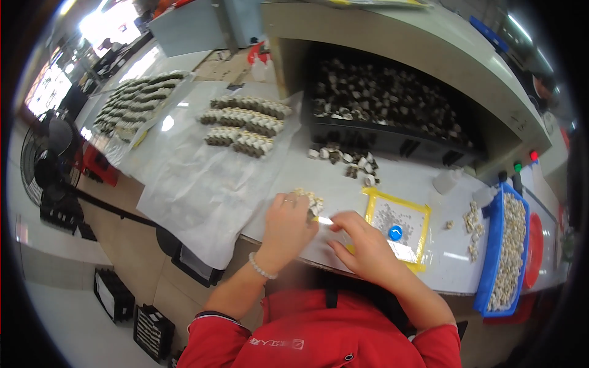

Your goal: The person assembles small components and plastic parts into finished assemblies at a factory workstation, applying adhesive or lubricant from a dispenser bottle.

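Several wht pcs [315, 201] at L hand [287, 226]; R hand [366, 246] nr.

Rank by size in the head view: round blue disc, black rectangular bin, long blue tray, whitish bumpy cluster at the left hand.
1. Black bin
2. Blue tray
3. Whitish cluster, partly hidden
4. Blue disc

Left hand [287, 222] curled, right hand [367, 248] loosely spread

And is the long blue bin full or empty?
The blue bin looks well filled: small pale parts cover its whole length; depth unclear.
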A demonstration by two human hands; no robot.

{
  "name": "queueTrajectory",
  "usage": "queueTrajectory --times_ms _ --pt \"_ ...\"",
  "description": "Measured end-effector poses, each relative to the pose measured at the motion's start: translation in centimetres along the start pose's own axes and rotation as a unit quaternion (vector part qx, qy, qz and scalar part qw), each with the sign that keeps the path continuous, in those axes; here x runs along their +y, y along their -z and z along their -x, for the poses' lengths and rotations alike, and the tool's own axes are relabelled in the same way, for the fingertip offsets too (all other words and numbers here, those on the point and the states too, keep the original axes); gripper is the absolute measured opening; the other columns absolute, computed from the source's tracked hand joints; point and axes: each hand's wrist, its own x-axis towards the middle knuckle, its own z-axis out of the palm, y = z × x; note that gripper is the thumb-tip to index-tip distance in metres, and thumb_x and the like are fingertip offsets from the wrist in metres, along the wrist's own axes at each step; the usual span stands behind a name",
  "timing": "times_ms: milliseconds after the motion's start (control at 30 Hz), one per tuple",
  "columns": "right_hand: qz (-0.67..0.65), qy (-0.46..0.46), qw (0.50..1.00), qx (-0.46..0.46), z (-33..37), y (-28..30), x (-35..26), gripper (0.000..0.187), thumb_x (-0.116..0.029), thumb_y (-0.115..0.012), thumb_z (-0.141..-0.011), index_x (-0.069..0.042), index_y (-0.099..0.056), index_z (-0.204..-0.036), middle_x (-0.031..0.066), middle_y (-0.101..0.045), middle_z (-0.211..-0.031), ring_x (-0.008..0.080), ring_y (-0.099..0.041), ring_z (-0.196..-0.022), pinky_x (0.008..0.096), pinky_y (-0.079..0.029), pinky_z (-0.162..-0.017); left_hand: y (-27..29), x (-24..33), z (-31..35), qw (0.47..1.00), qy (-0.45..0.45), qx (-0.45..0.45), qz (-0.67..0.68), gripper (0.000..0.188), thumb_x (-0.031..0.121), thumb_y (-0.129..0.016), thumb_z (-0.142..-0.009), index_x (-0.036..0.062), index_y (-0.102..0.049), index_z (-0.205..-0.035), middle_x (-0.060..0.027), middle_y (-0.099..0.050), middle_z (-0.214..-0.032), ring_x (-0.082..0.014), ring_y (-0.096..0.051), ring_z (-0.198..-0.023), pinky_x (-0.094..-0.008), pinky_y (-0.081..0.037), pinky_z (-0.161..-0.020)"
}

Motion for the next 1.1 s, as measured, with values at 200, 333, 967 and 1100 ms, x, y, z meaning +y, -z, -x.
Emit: queueTrajectory --times_ms 200,333,967,1100 --pt "0.023 0.041 0.995 0.093 8.2 2.0 1.7 0.025 0.0 -0.068 -0.073 -0.003 -0.059 -0.095 0.0146 -0.063 -0.095 0.0321 -0.062 -0.085 0.0371 -0.051 -0.072 3.1 0.1 1.2 0.995 -0.001 0.024 0.095 0.034 0.009 -0.071 -0.062 0.0011 -0.057 -0.092 -0.0163 -0.06 -0.096 -0.0348 -0.055 -0.092 -0.04 -0.046 -0.082" --pt "0.09 -0.034 0.982 0.162 13.8 3.7 3.5 0.022 0.004 -0.064 -0.073 -0.002 -0.059 -0.094 0.016 -0.062 -0.092 0.0338 -0.061 -0.085 0.0384 -0.05 -0.074 9.3 -3.9 -0.2 0.991 0.034 0.111 0.068 0.036 0.007 -0.074 -0.061 0.0013 -0.058 -0.094 -0.014 -0.059 -0.091 -0.0287 -0.058 -0.087 -0.0359 -0.048 -0.077" --pt "0.111 -0.118 0.95 0.267 16.8 3.4 8.0 0.024 0.01 -0.055 -0.076 0.001 -0.056 -0.098 0.015 -0.055 -0.097 0.0278 -0.056 -0.09 0.032 -0.046 -0.08 11.4 -24.1 -9.3 0.98 0.183 0.074 -0.028 0.025 0.016 -0.066 -0.075 -0.003 -0.064 -0.091 -0.0151 -0.067 -0.082 -0.0239 -0.064 -0.075 -0.0337 -0.05 -0.071" --pt "0.128 -0.119 0.948 0.266 16.8 3.3 8.1 0.024 0.01 -0.056 -0.076 0.001 -0.056 -0.098 0.0146 -0.055 -0.095 0.0275 -0.055 -0.088 0.032 -0.047 -0.078 11.6 -22.4 -9.0 0.974 0.214 0.073 -0.013 0.021 0.014 -0.061 -0.079 -0.0018 -0.063 -0.094 -0.0153 -0.067 -0.085 -0.0238 -0.064 -0.078 -0.0338 -0.05 -0.073"
